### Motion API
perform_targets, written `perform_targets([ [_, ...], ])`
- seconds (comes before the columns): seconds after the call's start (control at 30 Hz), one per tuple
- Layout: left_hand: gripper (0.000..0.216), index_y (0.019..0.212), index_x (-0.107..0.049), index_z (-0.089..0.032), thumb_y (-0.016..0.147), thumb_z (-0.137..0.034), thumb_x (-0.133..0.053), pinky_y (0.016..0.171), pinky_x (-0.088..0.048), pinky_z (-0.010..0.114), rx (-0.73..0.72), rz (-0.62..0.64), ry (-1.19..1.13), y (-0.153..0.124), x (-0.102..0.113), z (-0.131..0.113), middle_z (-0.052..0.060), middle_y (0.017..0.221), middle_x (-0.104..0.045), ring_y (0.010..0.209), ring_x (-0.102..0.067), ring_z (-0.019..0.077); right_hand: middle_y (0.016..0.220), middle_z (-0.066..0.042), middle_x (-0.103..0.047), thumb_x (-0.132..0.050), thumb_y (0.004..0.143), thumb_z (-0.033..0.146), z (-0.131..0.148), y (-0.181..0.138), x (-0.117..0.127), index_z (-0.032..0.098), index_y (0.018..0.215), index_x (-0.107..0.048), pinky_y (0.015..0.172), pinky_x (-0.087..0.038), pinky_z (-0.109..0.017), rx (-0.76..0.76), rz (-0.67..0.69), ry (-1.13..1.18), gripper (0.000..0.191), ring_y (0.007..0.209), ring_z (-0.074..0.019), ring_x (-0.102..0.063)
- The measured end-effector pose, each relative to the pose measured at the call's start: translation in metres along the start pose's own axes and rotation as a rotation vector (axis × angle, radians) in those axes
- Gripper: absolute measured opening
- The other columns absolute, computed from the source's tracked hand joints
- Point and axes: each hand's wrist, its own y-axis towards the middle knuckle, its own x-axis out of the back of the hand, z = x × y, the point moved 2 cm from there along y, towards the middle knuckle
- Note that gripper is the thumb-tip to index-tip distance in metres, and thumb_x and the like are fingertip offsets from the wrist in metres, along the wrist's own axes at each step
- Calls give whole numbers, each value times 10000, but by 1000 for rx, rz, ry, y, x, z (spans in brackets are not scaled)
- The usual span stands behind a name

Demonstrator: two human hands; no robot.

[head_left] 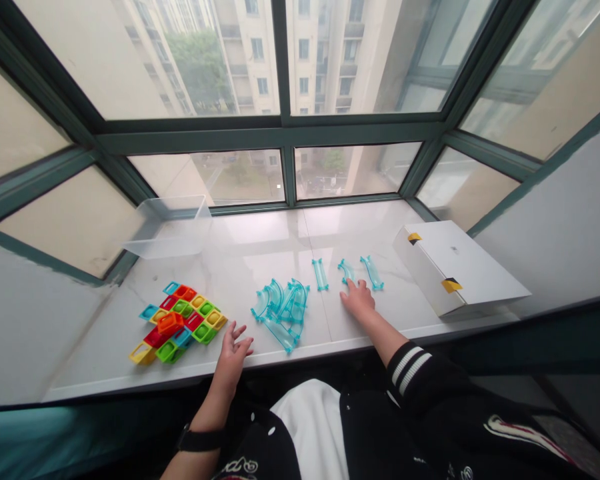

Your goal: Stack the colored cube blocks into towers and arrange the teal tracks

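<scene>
My right hand (359, 300) reaches over the sill with its fingers apart. Its fingertips touch the lower end of a curved translucent turquoise track piece (346, 268). Another curved track piece (372, 273) lies just right of it, and a straight track piece (320, 274) lies to the left. A loose pile of several similar turquoise pieces (283, 308) rests between my two hands. My left hand (233, 350) is empty and open near the front edge, fingers spread. Beside it lies a heap of red, yellow, green, orange and blue plastic blocks (183, 323).
A clear plastic bin (173, 230) stands at the back left of the white sill. At the right is a white box (460, 267) with yellow-and-black tape tabs. Dark green window frames (260, 140) enclose the sill, which drops off at its front edge.
</scene>
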Motion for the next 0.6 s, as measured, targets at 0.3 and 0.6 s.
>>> perform_targets([
  [0.3,884,1610,-385,-279,838,-443,-783,771,-623,315,19,20,4,0,-4,7,189,1565,-515,1045,-705,222,1589,-204,-381,-583,997,487,1,-6,2,316,1625,-426,978,-507,-514,16,6,-18,669,1314,-405,-527],
  [0.6,853,1603,-395,-260,851,-447,-754,772,-622,306,7,25,23,5,-1,18,186,1568,-517,1042,-697,214,1543,-181,-515,-587,954,339,-25,-39,-26,201,1556,-507,1104,-444,-496,221,-197,67,623,1315,-360,-529],
])
